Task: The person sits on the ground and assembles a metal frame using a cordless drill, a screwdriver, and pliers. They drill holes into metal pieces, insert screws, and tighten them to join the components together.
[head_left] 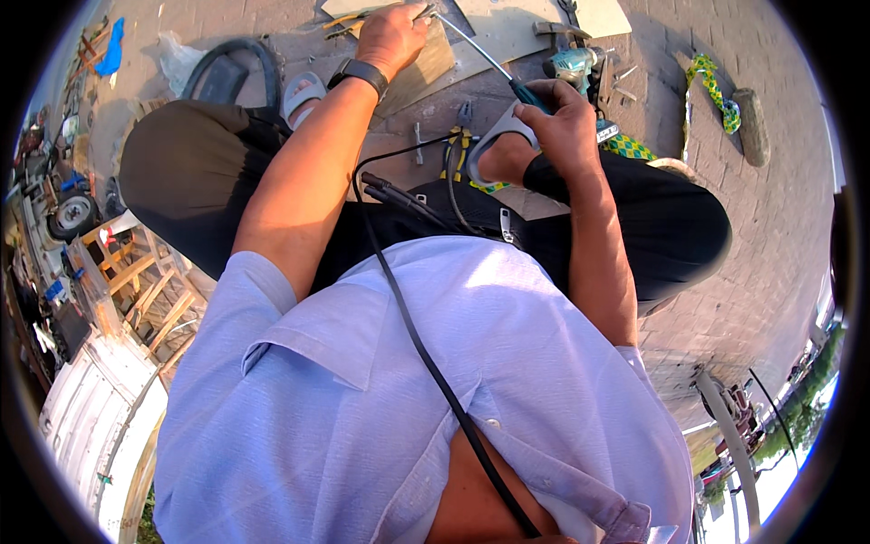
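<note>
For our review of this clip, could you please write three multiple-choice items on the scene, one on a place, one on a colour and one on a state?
1. Where does the left hand rest?
A. on the wooden board
B. on the knee
C. on the drill

2. What colour is the screwdriver handle?
A. red
B. dark teal
C. yellow

3. How is the right hand?
A. flat and open on the ground
B. closed round the screwdriver handle
C. holding pliers

Answers:
1 A, the left hand presses on the board at the top of the view.
2 B, the handle showing above the right fist is dark teal.
3 B, the fingers wrap the handle, with the shaft running up towards the left hand.
</note>
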### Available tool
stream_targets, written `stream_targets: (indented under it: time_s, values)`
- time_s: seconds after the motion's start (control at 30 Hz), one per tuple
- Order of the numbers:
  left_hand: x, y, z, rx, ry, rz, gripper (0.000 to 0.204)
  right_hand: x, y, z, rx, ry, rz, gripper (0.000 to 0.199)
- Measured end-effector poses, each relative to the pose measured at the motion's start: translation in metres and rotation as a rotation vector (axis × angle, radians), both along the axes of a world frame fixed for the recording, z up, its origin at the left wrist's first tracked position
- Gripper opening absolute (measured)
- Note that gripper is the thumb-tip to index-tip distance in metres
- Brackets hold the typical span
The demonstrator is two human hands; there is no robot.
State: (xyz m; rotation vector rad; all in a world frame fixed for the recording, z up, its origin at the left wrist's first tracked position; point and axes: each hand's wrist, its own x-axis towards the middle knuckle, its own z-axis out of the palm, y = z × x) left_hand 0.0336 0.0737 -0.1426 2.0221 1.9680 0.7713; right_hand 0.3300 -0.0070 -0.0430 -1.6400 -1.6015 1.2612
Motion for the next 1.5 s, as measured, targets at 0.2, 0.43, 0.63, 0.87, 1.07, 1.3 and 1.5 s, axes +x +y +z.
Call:
stream_targets:
  time_s: [0.2, 0.43, 0.63, 0.87, 1.07, 1.3, 1.5]
  values:
    - [-0.001, 0.002, -0.002, -0.01, -0.016, 0.007, 0.038, -0.008, -0.013, -0.009, 0.366, -0.154, 0.025, 0.03]
    - [0.005, -0.001, 0.006, -0.053, -0.032, 0.028, 0.039, -0.007, -0.019, -0.015, -0.159, 0.217, -0.09, 0.028]
    - [0.002, 0.0, 0.001, -0.045, -0.059, 0.01, 0.04, -0.008, -0.011, 0.0, -0.692, 0.791, -0.279, 0.024]
    - [0.004, -0.002, 0.007, -0.034, -0.057, -0.002, 0.039, 0.003, -0.001, -0.004, -0.596, 0.664, -0.18, 0.023]
    - [0.006, -0.005, 0.008, -0.057, -0.14, 0.066, 0.04, 0.005, 0.0, -0.009, -0.658, 0.734, -0.206, 0.026]
    - [0.011, -0.006, 0.012, -0.06, -0.132, 0.069, 0.038, 0.014, 0.007, -0.014, -0.854, 0.869, -0.168, 0.027]
    - [0.004, -0.003, 0.005, -0.002, -0.139, 0.034, 0.036, 0.004, -0.002, -0.02, -0.143, 0.223, 0.012, 0.032]
